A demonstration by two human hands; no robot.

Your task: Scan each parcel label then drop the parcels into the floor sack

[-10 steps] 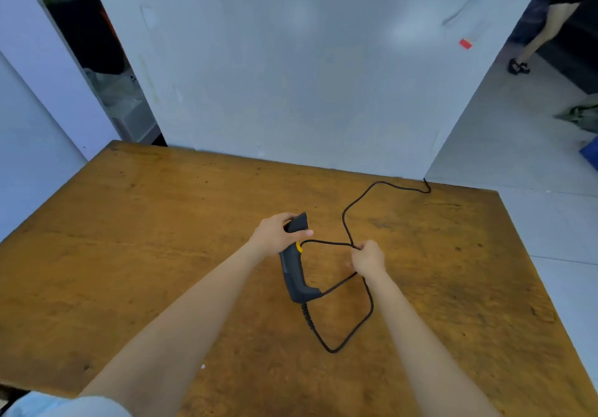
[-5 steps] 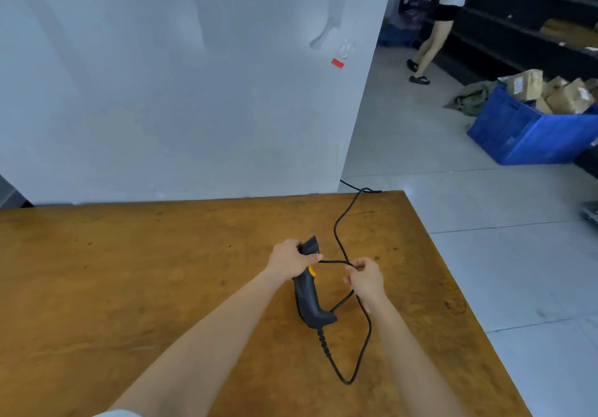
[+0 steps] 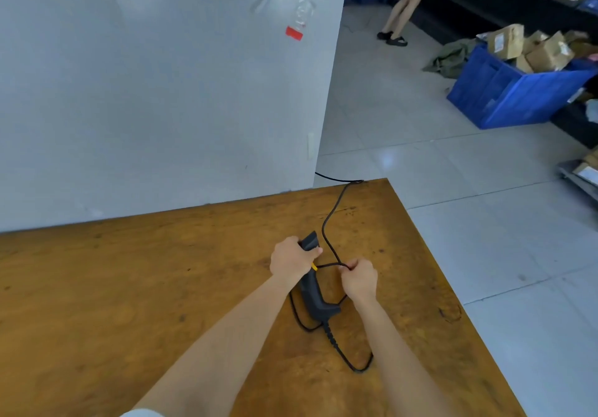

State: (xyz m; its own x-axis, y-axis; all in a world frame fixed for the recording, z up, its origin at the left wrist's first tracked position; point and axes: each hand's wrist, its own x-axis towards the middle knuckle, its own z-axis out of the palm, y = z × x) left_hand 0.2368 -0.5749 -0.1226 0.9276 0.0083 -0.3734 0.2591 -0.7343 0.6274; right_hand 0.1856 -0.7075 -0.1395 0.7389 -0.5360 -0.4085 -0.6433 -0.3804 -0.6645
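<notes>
Black scanner [image 3: 313,297] held over wooden table [image 3: 129,287].
Scanner head is gripped by left hand [image 3: 292,259]; its cable [image 3: 330,232] is pinched by right hand [image 3: 359,279].

Both bare forearms reach forward, nearly parallel. Left hand [image 3: 293,259] wraps round scanner [image 3: 311,293] head, thumb on top. Right hand [image 3: 359,280], knuckles up, pinches cable [image 3: 323,229].
</notes>
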